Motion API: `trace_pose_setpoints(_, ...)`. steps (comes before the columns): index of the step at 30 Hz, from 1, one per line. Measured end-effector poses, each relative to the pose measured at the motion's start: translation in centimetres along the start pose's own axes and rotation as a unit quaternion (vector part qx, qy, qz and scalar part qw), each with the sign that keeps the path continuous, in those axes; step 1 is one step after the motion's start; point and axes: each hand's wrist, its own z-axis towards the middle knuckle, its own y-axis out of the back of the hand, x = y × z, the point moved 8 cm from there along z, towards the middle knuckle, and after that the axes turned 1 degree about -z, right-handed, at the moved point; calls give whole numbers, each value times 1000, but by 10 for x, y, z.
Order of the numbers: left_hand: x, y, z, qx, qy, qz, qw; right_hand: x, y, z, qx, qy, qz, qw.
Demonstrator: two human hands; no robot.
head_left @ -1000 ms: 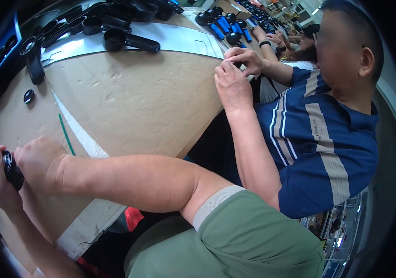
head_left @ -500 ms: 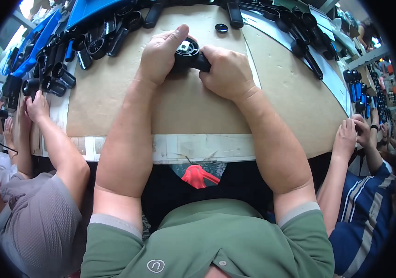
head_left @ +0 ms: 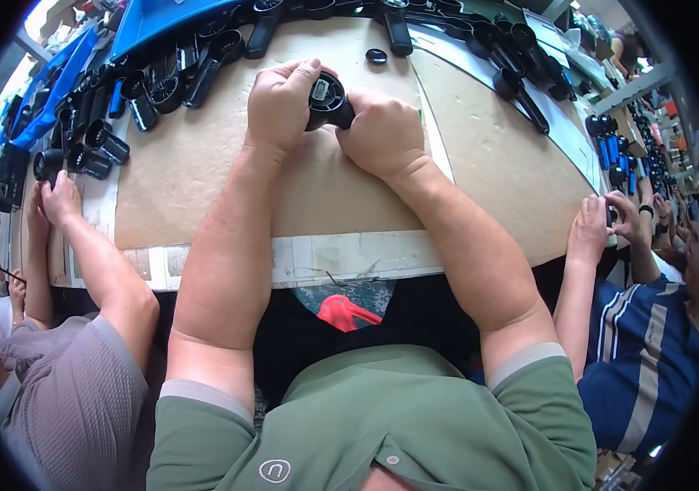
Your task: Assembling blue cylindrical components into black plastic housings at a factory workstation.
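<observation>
Held over the cardboard-covered table is a black hair dryer housing (head_left: 329, 98), its round open end facing up with a ribbed rim and a small pale part inside. My left hand (head_left: 278, 108) is closed around the side of the round body, thumb along the rim. My right hand (head_left: 384, 133) wraps the handle, and its fingers hide most of it. Beyond my hands, a small round black cap (head_left: 376, 56) lies on the table.
Several black housings (head_left: 217, 61) line the far left, beside a blue bin (head_left: 165, 24). More dryer bodies (head_left: 521, 90) lie at the right on white sheets. A co-worker's hand (head_left: 61, 199) holds a black part at left; another co-worker's hands (head_left: 599, 225) work at right.
The housing has turned in my hands, so its round end faces me more. My right hand has shifted slightly left and down; my view has moved a little.
</observation>
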Motion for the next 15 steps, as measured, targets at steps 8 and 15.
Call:
trace_pose_setpoints(8, -12, -4, -4, -3, -48, 32, 998, -2, 0, -7, -98, 22, -23, 995)
trace_pose_setpoints(15, 9, 9, -1, -59, 29, -55, 996, 18, 10, -2, -113, 21, -77, 990)
